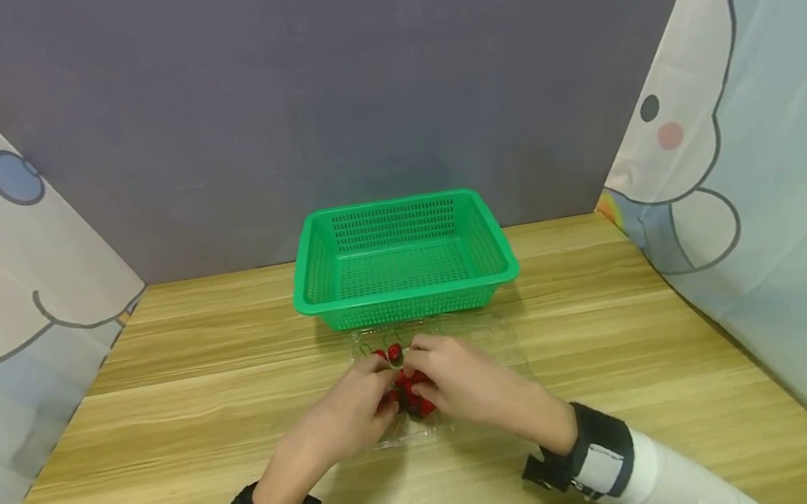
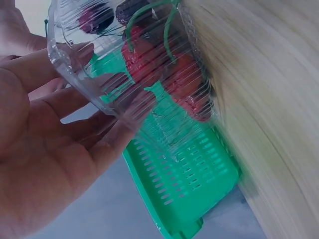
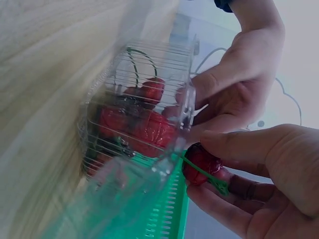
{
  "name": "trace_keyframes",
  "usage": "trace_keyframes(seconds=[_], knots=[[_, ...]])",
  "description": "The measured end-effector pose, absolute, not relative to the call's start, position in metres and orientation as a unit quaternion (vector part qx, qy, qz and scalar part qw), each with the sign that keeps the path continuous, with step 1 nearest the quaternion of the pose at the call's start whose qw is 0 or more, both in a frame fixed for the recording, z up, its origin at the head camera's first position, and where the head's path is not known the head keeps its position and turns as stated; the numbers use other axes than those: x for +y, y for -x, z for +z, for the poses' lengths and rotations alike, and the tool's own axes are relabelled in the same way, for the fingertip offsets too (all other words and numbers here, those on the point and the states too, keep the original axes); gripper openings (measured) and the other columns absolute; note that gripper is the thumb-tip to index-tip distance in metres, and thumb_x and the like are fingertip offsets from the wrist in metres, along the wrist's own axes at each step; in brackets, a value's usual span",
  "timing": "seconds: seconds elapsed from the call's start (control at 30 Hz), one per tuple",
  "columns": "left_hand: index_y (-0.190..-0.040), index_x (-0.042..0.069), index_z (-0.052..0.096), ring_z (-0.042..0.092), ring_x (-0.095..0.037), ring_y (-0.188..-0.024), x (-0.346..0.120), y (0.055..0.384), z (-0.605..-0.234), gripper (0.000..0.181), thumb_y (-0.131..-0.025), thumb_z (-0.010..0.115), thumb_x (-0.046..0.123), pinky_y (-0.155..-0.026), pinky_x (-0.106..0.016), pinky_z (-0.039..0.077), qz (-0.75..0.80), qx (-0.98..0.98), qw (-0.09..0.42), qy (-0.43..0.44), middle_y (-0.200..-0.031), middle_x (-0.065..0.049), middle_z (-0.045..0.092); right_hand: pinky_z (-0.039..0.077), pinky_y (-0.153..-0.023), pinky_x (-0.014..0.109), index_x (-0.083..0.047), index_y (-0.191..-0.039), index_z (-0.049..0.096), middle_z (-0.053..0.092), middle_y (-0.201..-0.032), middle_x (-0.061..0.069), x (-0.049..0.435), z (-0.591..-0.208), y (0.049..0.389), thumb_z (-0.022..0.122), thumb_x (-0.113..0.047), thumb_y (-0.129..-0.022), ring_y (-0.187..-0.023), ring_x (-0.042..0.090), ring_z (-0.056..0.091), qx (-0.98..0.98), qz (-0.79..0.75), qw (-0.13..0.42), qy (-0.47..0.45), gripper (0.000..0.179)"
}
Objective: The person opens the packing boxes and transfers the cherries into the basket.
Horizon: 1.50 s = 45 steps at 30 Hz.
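Note:
A clear plastic box (image 1: 394,436) stands on the table with red strawberries (image 2: 185,77) and green-stemmed cherries (image 1: 395,354) inside. My right hand (image 1: 464,379) is over its right side. In the right wrist view that hand pinches a dark red cherry (image 3: 200,163) with a green stem between thumb and fingers, just above the rim. From the left, my left hand (image 1: 351,410) reaches over the rim. Its spread fingers (image 2: 142,104) show through the clear wall in the left wrist view, with nothing visibly gripped. The hands partly hide the fruit in the head view.
Right behind the box stands a green perforated basket (image 1: 409,295), with no fruit visible in it. The box's clear lid (image 1: 493,342) lies folded out to the right. A grey panel (image 1: 382,78) rises behind the wooden table (image 1: 187,396), and printed cloths hang at both sides.

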<state>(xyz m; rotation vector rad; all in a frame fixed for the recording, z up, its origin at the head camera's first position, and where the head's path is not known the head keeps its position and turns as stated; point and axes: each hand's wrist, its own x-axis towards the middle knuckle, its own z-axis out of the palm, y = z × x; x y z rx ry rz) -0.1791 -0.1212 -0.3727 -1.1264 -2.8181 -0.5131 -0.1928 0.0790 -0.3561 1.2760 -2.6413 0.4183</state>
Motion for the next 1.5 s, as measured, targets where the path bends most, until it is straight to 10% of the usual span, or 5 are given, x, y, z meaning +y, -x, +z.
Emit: trace_keyframes(seconds=[0.43,1.5], knots=[[-0.109,0.003,0.071,0.054,-0.014,-0.083,-0.117,0.183,-0.374,0.028,-0.082,0.074,0.004,-0.070,-0.024,0.045,-0.132,-0.928,-0.001,0.349,-0.095,-0.001,0.055,0.047,-0.077,0.016,-0.011,-0.096,0.068,0.060,-0.099,-0.003,0.086,-0.340,0.195,0.077,-0.009,-0.086,-0.089,0.012,0.062,-0.876,0.192,0.133,-0.422,0.013],[-0.074,0.010,0.064,0.056,-0.012,-0.070,-0.112,0.185,-0.377,0.018,-0.077,0.079,0.001,-0.059,-0.021,0.045,-0.089,-0.945,0.001,0.314,-0.080,0.002,0.053,0.047,-0.070,0.016,-0.009,-0.091,0.070,0.064,-0.087,-0.004,0.100,-0.307,0.226,0.078,-0.005,-0.084,-0.079,0.009,0.062,-0.878,0.176,0.217,-0.389,0.011]])
